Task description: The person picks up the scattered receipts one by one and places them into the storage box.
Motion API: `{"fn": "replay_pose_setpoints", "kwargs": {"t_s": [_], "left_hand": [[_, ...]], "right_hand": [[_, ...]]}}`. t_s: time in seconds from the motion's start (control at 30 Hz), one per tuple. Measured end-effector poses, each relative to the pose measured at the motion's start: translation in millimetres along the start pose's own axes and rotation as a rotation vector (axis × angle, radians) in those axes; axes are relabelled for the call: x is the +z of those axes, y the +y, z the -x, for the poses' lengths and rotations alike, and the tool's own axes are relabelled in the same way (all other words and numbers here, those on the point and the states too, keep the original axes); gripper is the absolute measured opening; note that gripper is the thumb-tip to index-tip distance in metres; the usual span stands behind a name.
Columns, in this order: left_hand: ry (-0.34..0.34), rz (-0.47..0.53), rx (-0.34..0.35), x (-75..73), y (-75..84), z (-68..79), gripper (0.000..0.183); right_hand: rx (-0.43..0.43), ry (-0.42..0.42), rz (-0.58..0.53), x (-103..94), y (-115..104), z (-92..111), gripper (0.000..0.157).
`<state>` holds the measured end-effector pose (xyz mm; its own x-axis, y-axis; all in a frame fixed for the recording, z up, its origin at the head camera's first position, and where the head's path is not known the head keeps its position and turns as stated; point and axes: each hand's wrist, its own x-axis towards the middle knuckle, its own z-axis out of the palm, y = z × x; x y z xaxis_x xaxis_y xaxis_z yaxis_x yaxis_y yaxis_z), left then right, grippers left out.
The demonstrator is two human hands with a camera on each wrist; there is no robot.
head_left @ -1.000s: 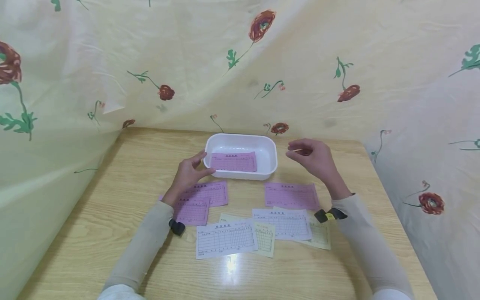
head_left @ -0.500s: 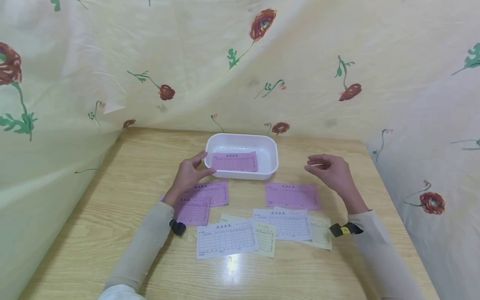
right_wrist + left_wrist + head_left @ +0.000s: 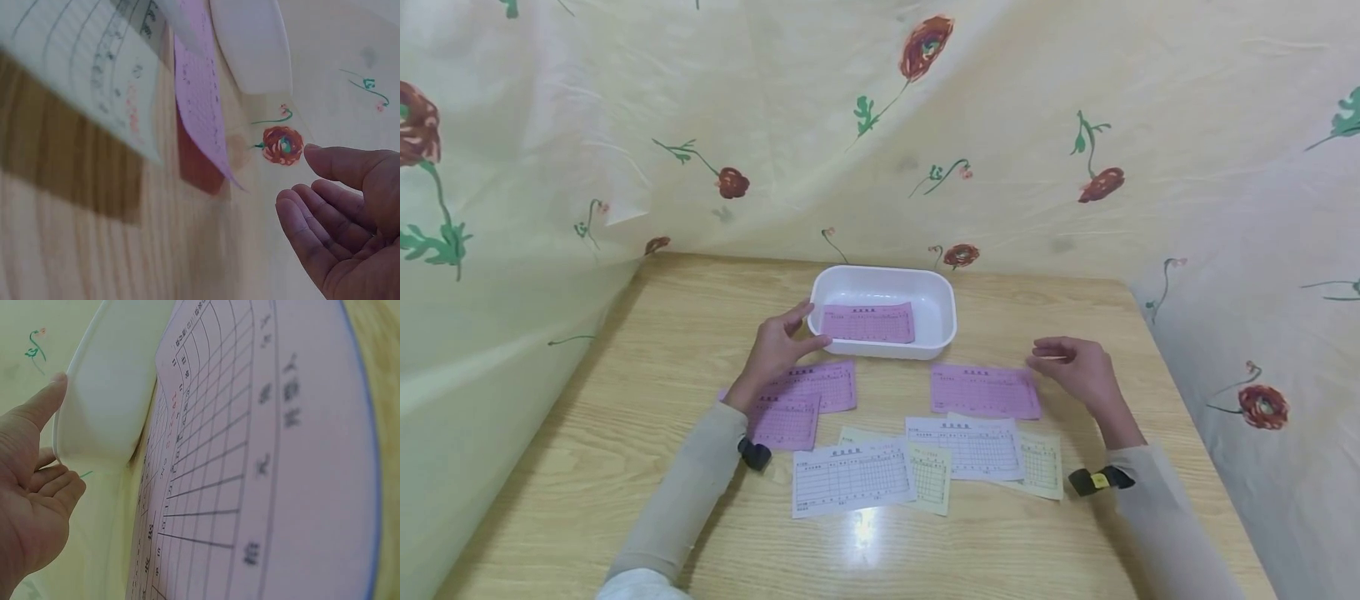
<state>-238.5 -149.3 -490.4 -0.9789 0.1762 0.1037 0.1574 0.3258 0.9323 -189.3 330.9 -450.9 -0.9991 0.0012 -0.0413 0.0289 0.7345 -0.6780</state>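
Observation:
A white plastic tray [image 3: 887, 351] stands at the back of the table with a pink form slip [image 3: 868, 323] lying in it. My left hand [image 3: 775, 350] holds the tray's left end, thumb at the front rim and fingers at the side; the left wrist view shows the thumb touching the rim [image 3: 61, 406]. Out to the right, my right hand [image 3: 1078, 367] hovers near the right end of a pink slip [image 3: 983, 392]. Its fingers [image 3: 306, 228] are loosely bent, the thumb apart from them, and nothing is between them.
Two overlapping pink slips [image 3: 786, 421] lie beside the left forearm, partly covered by it. Nearer the front, white slips [image 3: 853, 477] overlap pale yellow slips [image 3: 932, 479]. A floral cloth [image 3: 850, 167] hangs around the table's back and sides.
My right hand has moved away from the tray's right side, outward and toward the front edge. The left hand, tray and slips stay where they were.

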Motion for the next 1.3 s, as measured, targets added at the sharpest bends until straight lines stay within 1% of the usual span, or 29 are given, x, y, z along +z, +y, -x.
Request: {"fn": "replay_pose_setpoints", "kwargs": {"t_s": [0.23, 0.43, 0.63, 0.8, 1.07, 1.17, 1.3], "left_hand": [[-0.005, 0.002, -0.004, 0.5, -1.0, -1.0, 0.079], [-0.006, 0.001, -0.008, 0.1, 0.4, 0.6, 0.079], [-0.002, 0.016, -0.012, 0.6, 1.2, 0.2, 0.078], [-0.007, 0.026, -0.013, 0.3, 0.2, 0.0, 0.079], [0.000, -0.003, -0.021, 0.2, 1.1, 0.5, 0.080], [0.002, -0.008, -0.018, 0.5, 0.6, 0.4, 0.079], [-0.001, -0.004, -0.003, 0.6, -0.6, -0.1, 0.079]], "right_hand": [[0.066, -0.046, -0.001, 3.3, 11, 5, 0.055], [0.110, -0.093, -0.028, 8.5, 17, 8, 0.056], [0.139, -0.104, -0.041, 13.3, 20, 10, 0.061], [0.146, -0.104, -0.022, 15.4, 22, 11, 0.063], [0.136, -0.099, -0.011, 18.3, 26, 11, 0.061], [0.148, -0.106, -0.013, 19.4, 25, 11, 0.059], [0.140, -0.114, -0.020, 20.2, 24, 10, 0.059]]}}
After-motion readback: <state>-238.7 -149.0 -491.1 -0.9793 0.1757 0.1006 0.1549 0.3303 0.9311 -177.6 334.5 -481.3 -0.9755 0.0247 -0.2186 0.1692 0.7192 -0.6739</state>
